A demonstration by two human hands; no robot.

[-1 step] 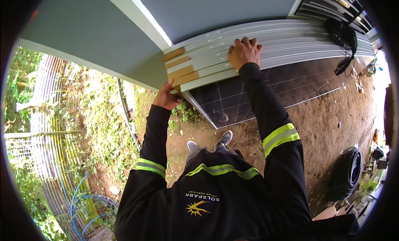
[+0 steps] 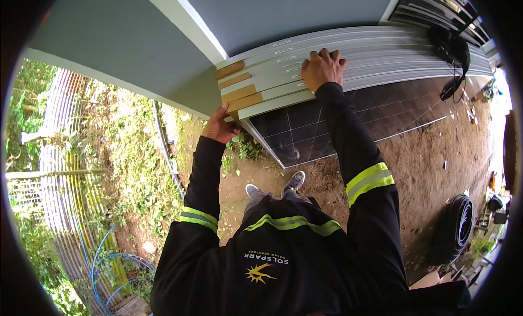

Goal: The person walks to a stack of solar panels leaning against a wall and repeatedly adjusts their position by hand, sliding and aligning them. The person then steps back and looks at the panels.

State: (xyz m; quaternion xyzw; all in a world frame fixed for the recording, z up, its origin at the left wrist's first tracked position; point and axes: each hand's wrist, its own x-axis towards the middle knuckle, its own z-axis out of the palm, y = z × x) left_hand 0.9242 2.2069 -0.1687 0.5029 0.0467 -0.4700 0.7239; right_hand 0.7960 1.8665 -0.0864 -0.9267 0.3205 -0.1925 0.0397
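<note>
Several solar panels stand on edge in a row against the wall, their silver frames (image 2: 370,50) facing up. The nearest solar panel (image 2: 294,135) shows its dark gridded face toward me. Brown cardboard corner pieces (image 2: 246,101) cover the frames' left ends. My left hand (image 2: 220,126) is closed around the near panel's left corner, its fingers partly hidden behind the cardboard. On the top edges, farther right, rests my right hand (image 2: 323,70). Its fingers are bent over the near frames, with the fingertips partly out of sight.
A black bag-like item with straps (image 2: 453,51) hangs over the row's right end. At right, a coil of black tubing (image 2: 462,222) lies on bare soil. Corrugated sheeting (image 2: 57,152) and blue hose (image 2: 93,272) lie left, beside plants. A grey wall (image 2: 289,13) stands behind the panels.
</note>
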